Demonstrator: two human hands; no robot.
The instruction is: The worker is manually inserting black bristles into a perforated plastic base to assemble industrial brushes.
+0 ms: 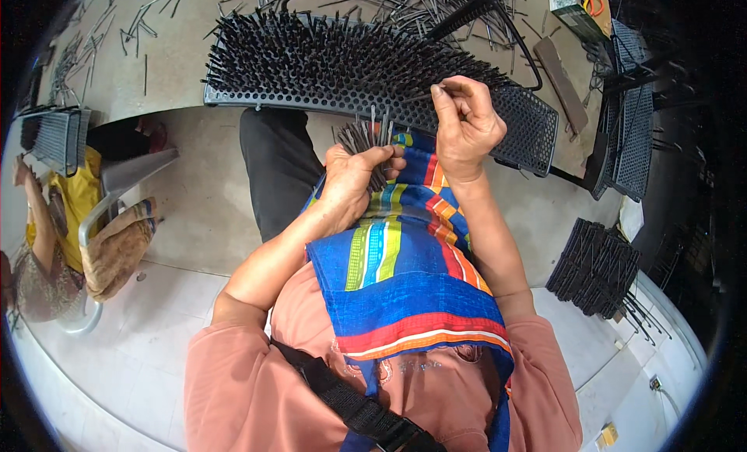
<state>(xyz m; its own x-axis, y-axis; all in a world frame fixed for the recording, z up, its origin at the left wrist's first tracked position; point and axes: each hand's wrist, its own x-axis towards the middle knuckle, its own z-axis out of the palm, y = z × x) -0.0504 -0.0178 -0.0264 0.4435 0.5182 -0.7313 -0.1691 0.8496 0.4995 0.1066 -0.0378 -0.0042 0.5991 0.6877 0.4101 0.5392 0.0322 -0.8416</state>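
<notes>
My left hand (348, 172) is closed around a bundle of thin dark sticks (364, 137), held upright above my lap at the near edge of a rack. To its right, my right hand (473, 129) hovers over the rack with thumb and forefinger pinched. A short thin dark stick (420, 98) appears to stick out leftward from that pinch. The black perforated rack (523, 123) lies across the table edge, its holes plain at the right end. Black-tipped sticks (311, 56) stand densely packed over its left and middle parts.
Loose sticks (408, 7) lie scattered on the table (183, 59). A flat brown bar (562, 86) and a box with orange-handled scissors (591, 2) are at right. More perforated racks (629, 125) stand beyond. Dark rods (595, 269) are stacked lower right. Another person (47, 249) sits at far left.
</notes>
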